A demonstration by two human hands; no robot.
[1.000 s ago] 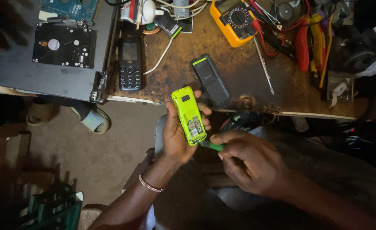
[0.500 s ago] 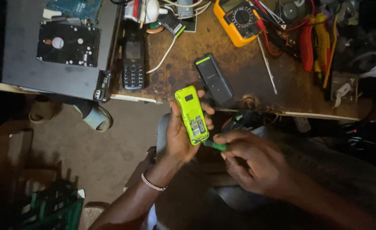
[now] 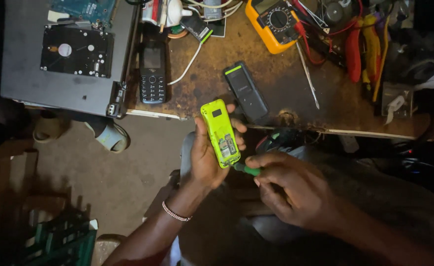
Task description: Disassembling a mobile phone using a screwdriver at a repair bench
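My left hand (image 3: 204,160) grips a small bright green phone body (image 3: 220,132), back side up with its inner compartment showing, held in front of the workbench edge. My right hand (image 3: 291,189) pinches a green-handled tool (image 3: 247,170) whose tip touches the phone's lower end. A beaded bracelet (image 3: 176,214) circles my left wrist.
On the worn brown bench (image 3: 276,98) lie a black phone cover (image 3: 246,91), a black keypad phone (image 3: 152,71), a yellow multimeter (image 3: 271,22), a metal probe (image 3: 308,76), red and yellow pliers (image 3: 362,44) and a grey laptop (image 3: 35,83) bearing a hard drive (image 3: 77,50). A green crate (image 3: 59,244) stands on the floor.
The view has shifted slightly; both hands with the green phone sit a little to the right and lower. The grip on phone and tool is unchanged.
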